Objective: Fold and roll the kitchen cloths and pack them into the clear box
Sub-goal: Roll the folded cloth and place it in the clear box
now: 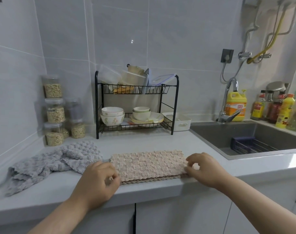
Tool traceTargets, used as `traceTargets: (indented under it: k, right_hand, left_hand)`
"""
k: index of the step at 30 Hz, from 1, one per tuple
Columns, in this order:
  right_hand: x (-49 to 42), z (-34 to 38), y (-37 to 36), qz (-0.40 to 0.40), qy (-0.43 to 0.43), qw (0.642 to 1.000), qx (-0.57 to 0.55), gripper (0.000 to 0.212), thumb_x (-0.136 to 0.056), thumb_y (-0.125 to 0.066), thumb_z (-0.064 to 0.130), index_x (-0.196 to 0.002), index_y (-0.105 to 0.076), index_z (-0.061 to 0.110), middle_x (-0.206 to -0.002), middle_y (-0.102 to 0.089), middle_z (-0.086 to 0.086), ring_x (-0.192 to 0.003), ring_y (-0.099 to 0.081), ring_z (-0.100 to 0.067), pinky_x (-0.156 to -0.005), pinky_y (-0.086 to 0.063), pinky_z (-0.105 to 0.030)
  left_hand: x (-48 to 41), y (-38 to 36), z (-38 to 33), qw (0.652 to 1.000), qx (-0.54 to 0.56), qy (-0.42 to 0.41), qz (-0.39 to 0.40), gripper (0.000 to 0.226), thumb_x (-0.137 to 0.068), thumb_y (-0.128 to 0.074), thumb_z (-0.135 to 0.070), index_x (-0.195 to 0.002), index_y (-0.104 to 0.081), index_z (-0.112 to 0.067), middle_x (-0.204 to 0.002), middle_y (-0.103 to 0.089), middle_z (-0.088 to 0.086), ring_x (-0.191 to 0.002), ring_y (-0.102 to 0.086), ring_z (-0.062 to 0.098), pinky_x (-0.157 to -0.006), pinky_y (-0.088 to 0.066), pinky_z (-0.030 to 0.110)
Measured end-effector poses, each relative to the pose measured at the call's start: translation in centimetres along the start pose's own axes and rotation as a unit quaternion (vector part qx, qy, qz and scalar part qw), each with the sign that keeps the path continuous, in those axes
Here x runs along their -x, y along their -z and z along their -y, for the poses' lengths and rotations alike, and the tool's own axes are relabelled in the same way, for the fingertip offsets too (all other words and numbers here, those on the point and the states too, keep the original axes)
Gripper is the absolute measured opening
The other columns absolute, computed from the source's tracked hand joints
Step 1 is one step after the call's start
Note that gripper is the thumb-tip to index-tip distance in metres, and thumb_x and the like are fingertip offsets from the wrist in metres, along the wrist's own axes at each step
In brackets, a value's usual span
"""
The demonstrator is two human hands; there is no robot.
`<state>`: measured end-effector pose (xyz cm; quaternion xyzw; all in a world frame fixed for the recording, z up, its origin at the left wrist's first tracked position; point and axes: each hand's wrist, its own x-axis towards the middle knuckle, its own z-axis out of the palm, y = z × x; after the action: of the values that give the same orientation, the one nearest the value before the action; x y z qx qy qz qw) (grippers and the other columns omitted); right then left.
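Grey countertop (143, 142), bare behind the cloths up to the black dish rack (137, 102). Your folded beige cloth (149, 164) lies near the front edge, long axis left–right. Your left hand (100, 179) pinches its left end; your right hand (202, 168) pinches its right end. A crumpled grey cloth (56, 162) lies just left.

I see a pink cloth (148, 164) folded flat on the counter (143, 141). My left hand (100, 181) pinches its left end and my right hand (202, 168) pinches its right end. A gray cloth (51, 164) lies bunched up beside it.
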<state>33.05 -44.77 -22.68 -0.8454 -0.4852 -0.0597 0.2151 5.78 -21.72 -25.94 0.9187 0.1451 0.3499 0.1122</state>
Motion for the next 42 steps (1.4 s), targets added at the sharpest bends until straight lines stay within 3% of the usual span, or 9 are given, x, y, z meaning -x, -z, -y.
traceTargets:
  k: [3,5,9,15,20,24,27,31,42]
  right_hand:
    - [-1.6,2.3,0.4,-0.064,0.007,0.998,-0.016,0.025,-0.093,-0.052,0.040,-0.093,-0.071,0.024,-0.103,-0.068,0.012,-0.097,-0.056,-0.011,-0.081,-0.041,-0.026]
    - [-3.5,4.5,-0.7,-0.027,0.024,0.999,-0.022,0.029,-0.096,-0.049,0.037,-0.111,-0.069,0.023,-0.117,-0.066,0.008,-0.110,-0.058,-0.014,-0.092,-0.043,-0.027]
    - [-6.5,6.4,-3.9,0.113,0.035,0.990,0.077,0.041,-0.098,-0.039,0.044,-0.127,-0.053,0.018,-0.132,-0.051,0.001,-0.127,-0.048,-0.025,-0.104,-0.038,-0.037]
    - [-6.8,3.8,-4.4,0.194,-0.045,0.976,0.092,0.074,-0.095,-0.023,0.066,-0.156,-0.011,0.025,-0.164,-0.007,-0.001,-0.151,-0.005,-0.016,-0.121,-0.006,-0.041]
    - [-7.0,4.3,-4.1,0.177,-0.089,0.980,0.021,0.074,-0.095,-0.033,0.063,-0.155,-0.017,0.024,-0.163,-0.011,-0.003,-0.149,-0.014,-0.021,-0.119,-0.013,-0.039]
    - [-7.1,4.1,-2.6,0.050,-0.253,0.966,-0.028,0.033,-0.089,-0.044,0.037,-0.104,-0.060,0.012,-0.106,-0.063,-0.009,-0.100,-0.059,-0.029,-0.081,-0.047,-0.033]
    - [-8.1,4.5,-1.4,0.104,-0.289,0.949,-0.066,0.020,-0.087,-0.049,0.031,-0.076,-0.055,0.016,-0.079,-0.057,-0.002,-0.074,-0.054,-0.020,-0.068,-0.044,-0.027]
    - [-8.7,4.9,0.0,0.168,-0.283,0.940,-0.095,0.013,-0.090,-0.054,0.026,-0.095,-0.057,0.015,-0.077,-0.050,-0.001,-0.071,-0.049,-0.017,-0.067,-0.042,-0.028]
    - [-8.1,-0.2,-1.4,0.100,-0.270,0.877,-0.383,0.064,-0.086,-0.068,0.008,-0.141,-0.039,0.024,-0.105,-0.060,-0.015,-0.071,-0.067,-0.026,-0.052,-0.053,-0.028]
  left_hand:
    - [-2.9,-0.1,-0.6,0.999,0.026,0.022,-0.013,0.041,-0.087,-0.036,-0.046,-0.062,-0.056,-0.021,-0.068,-0.059,-0.011,-0.072,-0.054,0.005,-0.072,-0.044,0.027]
    - [-5.6,-0.9,-0.9,0.997,0.014,0.055,0.060,0.034,-0.091,-0.039,-0.046,-0.087,-0.067,-0.027,-0.101,-0.068,-0.012,-0.098,-0.058,0.005,-0.088,-0.047,0.029]
    - [-7.3,-3.2,-0.4,0.954,-0.069,0.098,0.274,0.078,-0.083,-0.044,-0.073,-0.150,-0.023,-0.038,-0.158,-0.017,-0.013,-0.148,-0.011,0.011,-0.119,-0.010,0.035]
    - [-6.7,-3.6,0.2,0.924,-0.134,0.114,0.341,0.108,-0.069,-0.028,-0.091,-0.153,0.005,-0.032,-0.161,0.011,-0.005,-0.148,0.008,0.013,-0.120,0.004,0.036]
    - [-6.9,-3.6,0.2,0.916,-0.141,0.117,0.356,0.118,-0.061,-0.024,-0.096,-0.153,0.010,-0.029,-0.160,0.015,-0.003,-0.148,0.011,0.014,-0.119,0.006,0.037]
    - [-6.8,-3.4,0.1,0.918,-0.139,0.115,0.354,0.119,-0.061,-0.024,-0.096,-0.153,0.009,-0.028,-0.161,0.014,-0.003,-0.148,0.011,0.014,-0.119,0.006,0.036]
    - [-6.8,-3.4,-0.1,0.918,-0.140,0.115,0.354,0.119,-0.061,-0.023,-0.096,-0.153,0.008,-0.028,-0.161,0.013,-0.003,-0.148,0.010,0.014,-0.119,0.006,0.036]
    - [-6.6,-3.4,0.0,0.922,-0.133,0.114,0.345,0.122,-0.058,-0.022,-0.098,-0.153,0.007,-0.028,-0.161,0.011,-0.005,-0.148,0.009,0.013,-0.120,0.005,0.036]
    - [-8.3,-3.3,-0.6,0.919,-0.129,0.113,0.356,0.116,-0.061,-0.027,-0.094,-0.154,-0.005,-0.028,-0.162,0.000,-0.006,-0.149,0.002,0.013,-0.121,-0.002,0.038]
